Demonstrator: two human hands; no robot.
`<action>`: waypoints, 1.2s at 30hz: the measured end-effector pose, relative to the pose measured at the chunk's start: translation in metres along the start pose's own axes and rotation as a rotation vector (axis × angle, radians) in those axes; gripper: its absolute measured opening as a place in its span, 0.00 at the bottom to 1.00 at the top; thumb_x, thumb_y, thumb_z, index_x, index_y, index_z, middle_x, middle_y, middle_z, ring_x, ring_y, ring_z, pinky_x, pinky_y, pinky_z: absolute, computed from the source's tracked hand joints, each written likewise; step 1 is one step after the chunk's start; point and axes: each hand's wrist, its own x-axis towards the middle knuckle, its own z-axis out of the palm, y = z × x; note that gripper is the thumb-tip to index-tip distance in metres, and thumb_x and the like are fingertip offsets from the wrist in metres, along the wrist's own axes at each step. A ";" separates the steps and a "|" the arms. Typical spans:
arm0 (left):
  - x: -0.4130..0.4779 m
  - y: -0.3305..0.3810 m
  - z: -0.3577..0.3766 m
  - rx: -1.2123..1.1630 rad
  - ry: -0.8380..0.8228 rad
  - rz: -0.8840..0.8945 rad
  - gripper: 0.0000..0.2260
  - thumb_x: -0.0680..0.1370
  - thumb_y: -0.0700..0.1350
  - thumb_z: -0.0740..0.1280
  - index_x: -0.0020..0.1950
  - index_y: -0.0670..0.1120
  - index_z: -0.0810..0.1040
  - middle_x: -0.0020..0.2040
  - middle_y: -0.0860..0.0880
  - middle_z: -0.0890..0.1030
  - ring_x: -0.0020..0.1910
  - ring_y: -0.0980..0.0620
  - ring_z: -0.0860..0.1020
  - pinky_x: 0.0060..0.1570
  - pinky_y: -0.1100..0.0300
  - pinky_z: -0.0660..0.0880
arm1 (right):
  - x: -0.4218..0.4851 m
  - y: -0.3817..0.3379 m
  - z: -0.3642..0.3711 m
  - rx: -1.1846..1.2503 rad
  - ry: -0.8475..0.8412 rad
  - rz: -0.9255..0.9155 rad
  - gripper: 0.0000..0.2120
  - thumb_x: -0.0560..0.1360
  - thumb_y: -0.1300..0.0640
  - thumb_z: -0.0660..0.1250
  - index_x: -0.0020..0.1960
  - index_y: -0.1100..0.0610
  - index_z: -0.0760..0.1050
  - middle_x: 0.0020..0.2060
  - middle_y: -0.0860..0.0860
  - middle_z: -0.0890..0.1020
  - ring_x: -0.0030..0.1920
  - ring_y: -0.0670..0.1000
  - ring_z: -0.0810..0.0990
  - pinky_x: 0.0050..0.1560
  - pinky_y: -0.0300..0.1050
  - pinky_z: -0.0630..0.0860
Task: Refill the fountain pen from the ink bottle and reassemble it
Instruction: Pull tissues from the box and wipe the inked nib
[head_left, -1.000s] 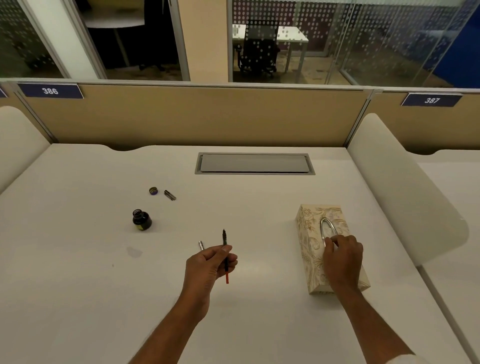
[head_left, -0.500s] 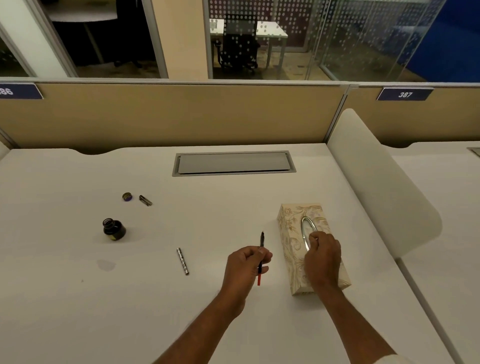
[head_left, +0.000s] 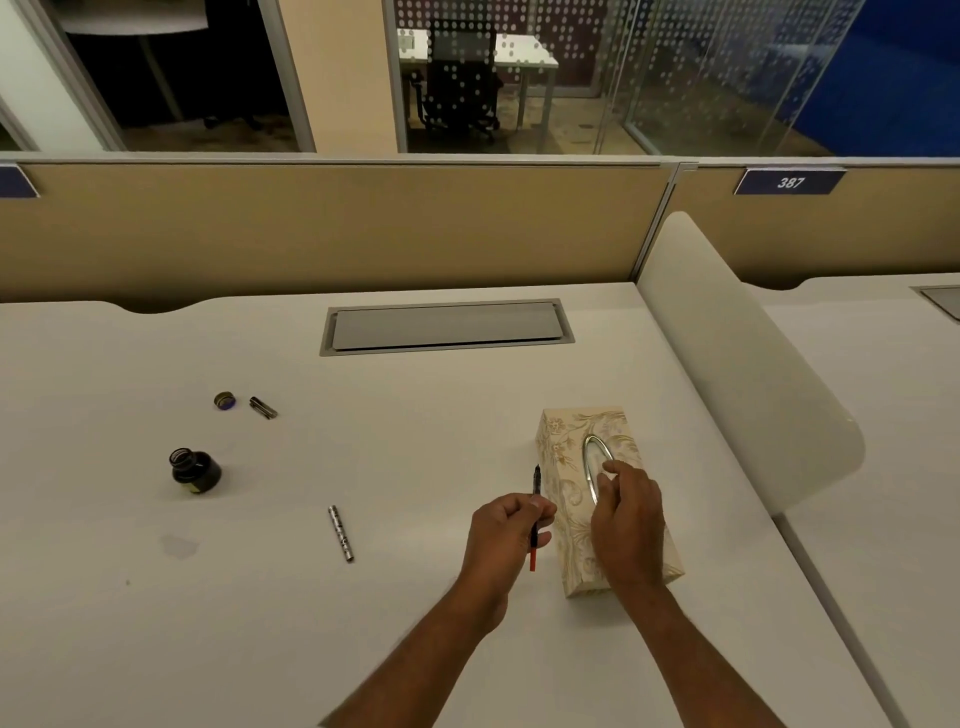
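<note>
Head view: left hand (head_left: 506, 535) pinching pen section (head_left: 535, 512) nib-up, likely keeping wet nib off counter (head_left: 415, 467); right hand (head_left: 626, 512) fingers curled at tissue box (head_left: 597, 499) slot, seemingly fetching wipe, grasp unclear; open ink bottle (head_left: 195, 470) well left; barrel (head_left: 341, 532) lying between.

The pen's inner part (head_left: 534, 519), black at the nib end and red at the tail, is pinched upright between the left fingers (head_left: 540, 505). A silver barrel (head_left: 341, 533) is seen lying flat, well left of those fingers. The uncapped dark ink bottle (head_left: 195, 471) is set upright farther left; beyond it are laid its cap (head_left: 224, 400) and the pen cap (head_left: 263, 407).
</note>
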 end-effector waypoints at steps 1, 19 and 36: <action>0.001 0.000 0.000 -0.003 -0.002 -0.001 0.09 0.82 0.43 0.66 0.50 0.43 0.86 0.50 0.47 0.88 0.53 0.51 0.86 0.53 0.59 0.83 | 0.001 0.001 0.000 -0.039 -0.008 -0.007 0.07 0.78 0.59 0.68 0.55 0.59 0.78 0.46 0.54 0.82 0.47 0.55 0.76 0.44 0.53 0.77; 0.005 0.000 -0.009 -0.027 -0.006 0.007 0.09 0.82 0.44 0.66 0.49 0.44 0.86 0.50 0.48 0.88 0.53 0.51 0.86 0.57 0.56 0.82 | 0.005 -0.003 0.001 -0.091 0.008 0.024 0.07 0.78 0.63 0.65 0.42 0.59 0.77 0.36 0.53 0.79 0.38 0.54 0.73 0.36 0.57 0.77; 0.013 -0.008 0.004 -0.026 -0.043 -0.038 0.10 0.83 0.45 0.65 0.52 0.44 0.86 0.51 0.48 0.88 0.53 0.52 0.86 0.54 0.59 0.83 | 0.004 0.000 -0.003 -0.038 -0.032 -0.018 0.11 0.74 0.66 0.69 0.56 0.60 0.79 0.45 0.55 0.83 0.46 0.55 0.78 0.43 0.56 0.80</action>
